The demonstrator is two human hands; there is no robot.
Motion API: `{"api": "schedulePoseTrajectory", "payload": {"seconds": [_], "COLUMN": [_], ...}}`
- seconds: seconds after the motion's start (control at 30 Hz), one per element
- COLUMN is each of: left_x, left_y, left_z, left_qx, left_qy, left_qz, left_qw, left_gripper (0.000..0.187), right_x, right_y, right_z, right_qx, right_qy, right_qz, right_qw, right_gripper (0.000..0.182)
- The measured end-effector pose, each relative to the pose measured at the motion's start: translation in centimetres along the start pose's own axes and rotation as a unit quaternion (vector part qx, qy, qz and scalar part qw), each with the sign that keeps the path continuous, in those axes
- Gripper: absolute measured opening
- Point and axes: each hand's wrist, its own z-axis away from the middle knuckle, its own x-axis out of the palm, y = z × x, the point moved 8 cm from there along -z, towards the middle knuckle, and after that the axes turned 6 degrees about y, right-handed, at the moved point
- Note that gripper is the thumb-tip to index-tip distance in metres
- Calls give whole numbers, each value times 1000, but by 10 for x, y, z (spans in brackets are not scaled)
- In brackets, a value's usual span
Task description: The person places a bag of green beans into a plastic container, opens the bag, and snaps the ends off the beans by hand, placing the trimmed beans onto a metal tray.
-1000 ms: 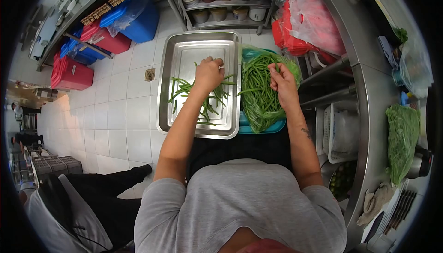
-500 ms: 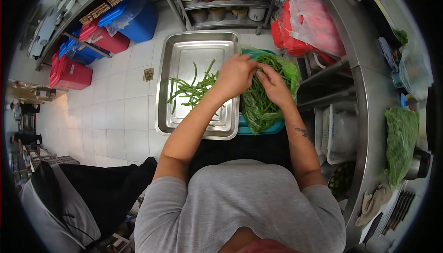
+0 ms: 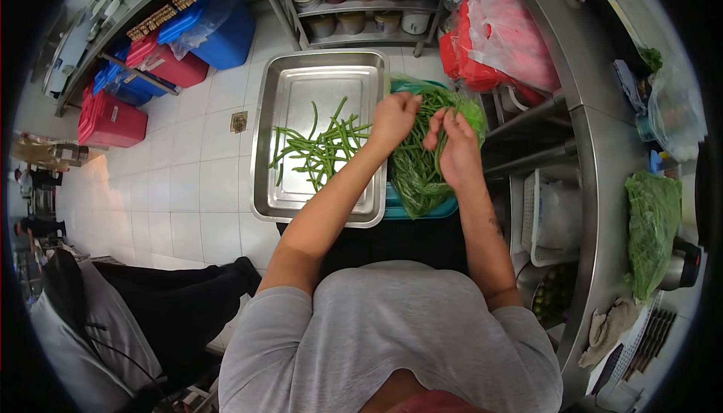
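Observation:
My left hand (image 3: 396, 121) hovers at the right rim of a steel tray (image 3: 286, 193), its fingers bent and pinched together; what they hold, if anything, is hidden. Inside the tray lies a loose pile of cut green beans (image 3: 316, 147). Beside it, my right hand (image 3: 458, 148) is raised over a clear green plastic bag (image 3: 422, 187) full of long green beans (image 3: 416, 138). Its fingers are curled around a green bean (image 3: 438, 158) that hangs along the palm. The two hands are apart. Under the bag, part of a teal tray (image 3: 444, 208) shows.
A steel counter (image 3: 602, 142) runs along the right, with a red bag (image 3: 482, 59) under its far end and a white basket (image 3: 533, 217) below. Lidded bins (image 3: 218, 33) line the left. Shelves with tubs (image 3: 367, 21) stand ahead. Someone's dark-clothed leg (image 3: 173, 292) is at lower left.
My hands, earlier together over the bag, have separated. The left moved slightly down, and the right moved slightly down with its fingers turned upward. The view has shifted slightly.

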Motion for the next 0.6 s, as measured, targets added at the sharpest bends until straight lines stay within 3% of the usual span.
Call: {"api": "schedulePoseTrajectory", "payload": {"seconds": [0.07, 0.1, 0.2, 0.3, 0.43, 0.53, 0.6], "left_x": [12, 12, 15, 33, 46, 45, 42], "left_y": [11, 13, 9, 5, -4, -8, -14], "left_z": [10, 12, 26, 62, 80, 81, 75], "left_qx": [9, 48, 55, -170, -261, -249, -207], "left_qy": [-91, -92, -172, -331, -262, -240, -241], "left_qz": [-98, -110, -1, 207, 344, 363, 239], "left_qw": [991, 989, 984, 905, 863, 865, 917], "left_gripper": [27, 30, 26, 18, 15, 16, 16], "right_x": [-17, -20, -25, -25, -21, -19, -13], "right_y": [3, 1, -7, -14, -14, -13, -14], "right_z": [-14, -17, -23, -26, -25, -22, -18], "right_qx": [10, 4, -33, -79, -111, -109, -117], "right_qy": [-21, -27, -28, -11, 8, 9, -17], "right_qz": [-73, -99, -146, -170, -175, -175, -137], "right_qw": [997, 995, 988, 982, 978, 978, 983], "right_gripper": [20, 19, 16, 15, 13, 12, 13]}}
